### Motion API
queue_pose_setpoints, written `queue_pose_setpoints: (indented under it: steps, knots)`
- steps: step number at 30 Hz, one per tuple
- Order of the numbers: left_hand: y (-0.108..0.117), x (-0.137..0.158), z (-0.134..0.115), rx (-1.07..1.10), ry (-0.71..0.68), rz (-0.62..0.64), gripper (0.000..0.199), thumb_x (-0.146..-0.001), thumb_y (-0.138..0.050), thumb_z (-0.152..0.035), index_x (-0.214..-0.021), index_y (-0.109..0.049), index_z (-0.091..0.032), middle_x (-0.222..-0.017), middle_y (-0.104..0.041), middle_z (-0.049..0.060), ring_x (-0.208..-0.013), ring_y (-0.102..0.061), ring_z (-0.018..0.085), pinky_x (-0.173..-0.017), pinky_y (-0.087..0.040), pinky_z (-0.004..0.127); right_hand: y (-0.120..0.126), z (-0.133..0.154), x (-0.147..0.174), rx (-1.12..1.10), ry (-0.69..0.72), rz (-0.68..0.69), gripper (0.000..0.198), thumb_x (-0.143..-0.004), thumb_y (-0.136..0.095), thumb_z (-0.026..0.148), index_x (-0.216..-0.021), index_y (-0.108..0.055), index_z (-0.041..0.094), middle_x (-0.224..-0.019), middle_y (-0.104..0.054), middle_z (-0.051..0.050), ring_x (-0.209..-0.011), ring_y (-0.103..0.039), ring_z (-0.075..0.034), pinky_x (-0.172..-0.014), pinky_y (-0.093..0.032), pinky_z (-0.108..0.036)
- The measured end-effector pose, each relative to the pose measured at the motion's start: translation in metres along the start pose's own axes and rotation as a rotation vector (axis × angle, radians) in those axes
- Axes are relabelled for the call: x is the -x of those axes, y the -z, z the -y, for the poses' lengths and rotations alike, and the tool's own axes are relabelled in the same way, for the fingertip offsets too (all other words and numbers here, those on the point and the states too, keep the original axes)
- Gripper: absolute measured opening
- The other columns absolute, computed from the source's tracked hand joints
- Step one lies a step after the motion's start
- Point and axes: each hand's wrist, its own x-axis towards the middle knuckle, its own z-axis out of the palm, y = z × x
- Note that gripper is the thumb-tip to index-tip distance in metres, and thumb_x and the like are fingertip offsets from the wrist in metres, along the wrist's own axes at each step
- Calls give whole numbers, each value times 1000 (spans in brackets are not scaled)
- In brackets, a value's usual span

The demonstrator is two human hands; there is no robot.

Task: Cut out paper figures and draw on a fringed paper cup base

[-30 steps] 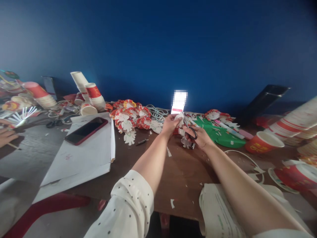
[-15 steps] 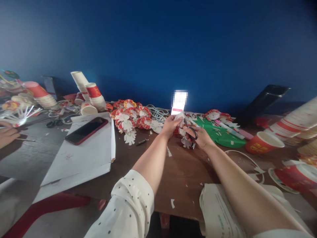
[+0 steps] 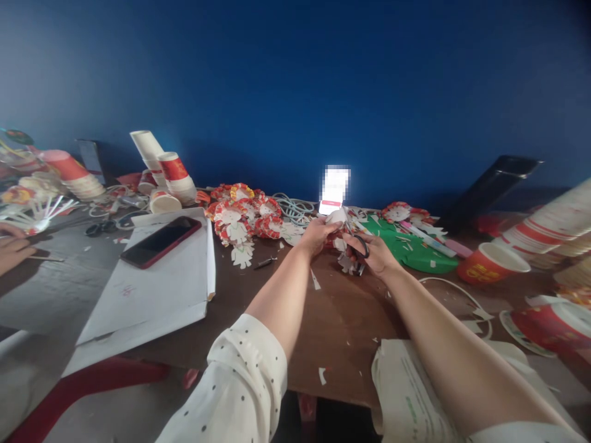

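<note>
My left hand (image 3: 318,236) is closed on a white piece of paper (image 3: 337,216), held up above the table. In my right hand (image 3: 375,253) is a pair of scissors (image 3: 361,245); their dark handle loops round my fingers, and the blades lie close to the paper. Just behind the hands stands a phone (image 3: 333,191) with a bright screen. Below the scissors, white and red paper cut-outs (image 3: 347,264) lie partly hidden by my right hand. Left of my hands sits a heap of red and white paper-cup cut-outs (image 3: 240,215).
A dark phone (image 3: 161,241) rests on a white board (image 3: 138,301) at the left. Paper cups (image 3: 178,178) stand behind it, and more cups (image 3: 492,263) are at the right. A green sheet (image 3: 415,249) carries pens and scraps. Another person's hand (image 3: 13,249) shows at the far left.
The paper in my left hand and the scissors have shifted very slightly in angle. Both hands stay in nearly the same place.
</note>
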Motion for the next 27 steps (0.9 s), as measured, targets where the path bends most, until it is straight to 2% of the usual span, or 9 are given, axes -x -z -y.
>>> queue_pose_setpoints:
  steps: [5, 11, 21, 27]
  knots:
    - [6, -1, 0, -57, 37, 54, 29, -68, -82, -25, -86, -64, -11, -64, -65, 2, -56, -60, 13, -61, -47, 27, 2, -2, -1, 11, 18, -3, 51, -61, -79, 67, -65, -68, 17, -58, -63, -4, -47, -54, -12, -43, -39, -26]
    - [8, -2, -1, -44, 47, 78, 33, -66, -84, -28, -87, -64, -11, -67, -68, 3, -60, -63, 15, -66, -50, 30, 5, -3, -2, 31, 57, 10, 48, -64, -79, 64, -63, -69, 17, -57, -62, -4, -46, -53, -12, -43, -40, -26]
    - [3, 3, -6, -32, 38, 54, 26, -68, -81, -25, -82, -64, -12, -65, -68, 3, -58, -62, 13, -64, -48, 28, 6, 2, 0, 13, 46, 13, 48, -61, -80, 63, -62, -68, 17, -54, -60, -2, -44, -50, -12, -41, -38, -27]
    - [3, 4, -6, -17, 26, 51, 28, -66, -82, -26, -81, -64, -12, -63, -67, 2, -55, -60, 12, -62, -47, 27, 9, -5, -4, 19, 64, 35, 43, -67, -79, 59, -62, -68, 17, -56, -60, -3, -45, -51, -12, -42, -40, -27]
